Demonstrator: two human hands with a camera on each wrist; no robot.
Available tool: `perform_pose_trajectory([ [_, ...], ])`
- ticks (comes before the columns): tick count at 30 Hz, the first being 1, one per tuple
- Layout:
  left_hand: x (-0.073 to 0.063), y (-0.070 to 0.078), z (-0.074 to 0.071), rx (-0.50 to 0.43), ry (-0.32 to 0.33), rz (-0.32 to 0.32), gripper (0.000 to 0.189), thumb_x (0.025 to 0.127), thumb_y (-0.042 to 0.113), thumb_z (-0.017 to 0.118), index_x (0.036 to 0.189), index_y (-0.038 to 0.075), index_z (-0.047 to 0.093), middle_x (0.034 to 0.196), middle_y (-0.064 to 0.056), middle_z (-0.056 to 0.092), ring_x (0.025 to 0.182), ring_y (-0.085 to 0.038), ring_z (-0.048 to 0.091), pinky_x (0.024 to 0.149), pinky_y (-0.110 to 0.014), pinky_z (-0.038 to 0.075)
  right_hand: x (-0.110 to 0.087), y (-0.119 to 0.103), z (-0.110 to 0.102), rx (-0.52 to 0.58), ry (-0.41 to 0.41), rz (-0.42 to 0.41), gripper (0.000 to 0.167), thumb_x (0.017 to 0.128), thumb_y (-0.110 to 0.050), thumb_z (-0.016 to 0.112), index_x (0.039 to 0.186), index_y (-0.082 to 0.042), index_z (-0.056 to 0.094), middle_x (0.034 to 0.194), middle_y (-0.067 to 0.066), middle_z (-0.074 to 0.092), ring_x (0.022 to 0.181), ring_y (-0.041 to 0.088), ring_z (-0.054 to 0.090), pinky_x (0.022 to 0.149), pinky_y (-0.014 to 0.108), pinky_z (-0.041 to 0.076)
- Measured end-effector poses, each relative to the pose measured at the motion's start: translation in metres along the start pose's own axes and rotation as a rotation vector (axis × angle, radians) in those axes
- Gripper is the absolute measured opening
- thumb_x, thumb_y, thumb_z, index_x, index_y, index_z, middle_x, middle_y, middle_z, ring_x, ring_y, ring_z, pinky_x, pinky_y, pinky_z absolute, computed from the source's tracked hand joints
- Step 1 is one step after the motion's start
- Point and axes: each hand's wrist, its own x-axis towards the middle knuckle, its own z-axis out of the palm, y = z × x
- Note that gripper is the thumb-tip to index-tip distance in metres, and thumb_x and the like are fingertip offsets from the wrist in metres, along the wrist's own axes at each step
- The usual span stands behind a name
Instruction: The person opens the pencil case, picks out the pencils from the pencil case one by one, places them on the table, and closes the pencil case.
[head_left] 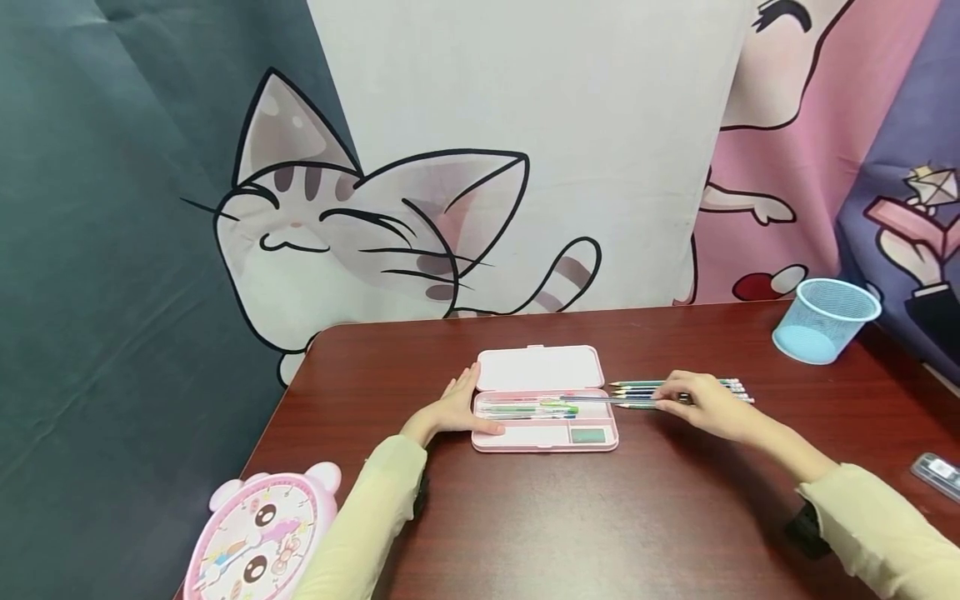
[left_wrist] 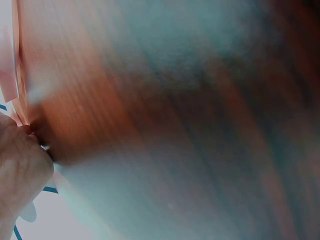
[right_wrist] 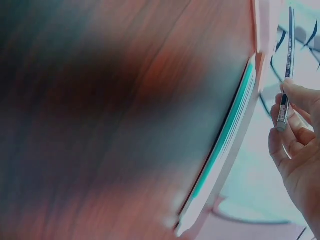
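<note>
An unfolded pink pencil case [head_left: 540,368] lies on the table, with several pens [head_left: 517,411] in its long compartment and a green block [head_left: 588,435] in a small front one. At its left end rests my left hand [head_left: 448,410], fingers extended along the side and thumb over the front corner. My right hand [head_left: 701,406] pinches a dark pencil [right_wrist: 289,55] near its pale end, thumb against fingers. In the head view this pencil reaches leftward over the case's right edge. Beneath and behind the right hand lie several pencils [head_left: 628,384] side by side.
A light blue mesh bin [head_left: 823,321] stands at the table's back right. Near the right edge is a small clear-topped case [head_left: 937,475]. A pink animal-faced clock [head_left: 258,537] sits at the front left, beside my left sleeve. Printed cloth hangs behind the table [head_left: 570,517].
</note>
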Motion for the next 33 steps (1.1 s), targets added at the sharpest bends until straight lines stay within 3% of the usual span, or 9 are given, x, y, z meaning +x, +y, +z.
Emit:
perform_pose_trajectory([
  [16,-0.001,0.000,-0.001,0.010,0.007,0.012,0.119,0.068,0.050,0.073,0.147,0.007,-0.005,0.155,-0.009,-0.003,0.144,-0.024,-0.003,0.117,-0.042,0.002,-0.060,0.039,-0.035,-0.161,0.083,0.013,0.027,0.056,0.007,0.077,0.076,-0.009,0.069,0.073,-0.010,0.057,0.068,-0.003,0.045,0.059,0.008,0.034],
  [25,-0.002,0.001,-0.002,0.006,0.001,0.000,0.119,0.068,0.051,0.073,0.147,0.009,-0.006,0.155,-0.008,-0.005,0.143,-0.023,-0.004,0.117,-0.040,0.001,-0.065,0.049,-0.038,-0.181,0.105,-0.003,0.029,0.053,0.009,0.077,0.074,-0.010,0.069,0.070,-0.009,0.056,0.065,-0.005,0.043,0.057,0.010,0.033],
  [33,-0.003,0.004,-0.003,-0.005,0.002,0.001,0.119,0.069,0.050,0.073,0.147,0.007,-0.006,0.155,-0.009,-0.004,0.143,-0.025,-0.003,0.117,-0.042,0.002,-0.067,0.052,-0.038,-0.165,0.094,0.069,0.026,0.056,0.006,0.078,0.075,-0.010,0.067,0.069,-0.009,0.055,0.063,-0.006,0.042,0.054,0.010,0.031],
])
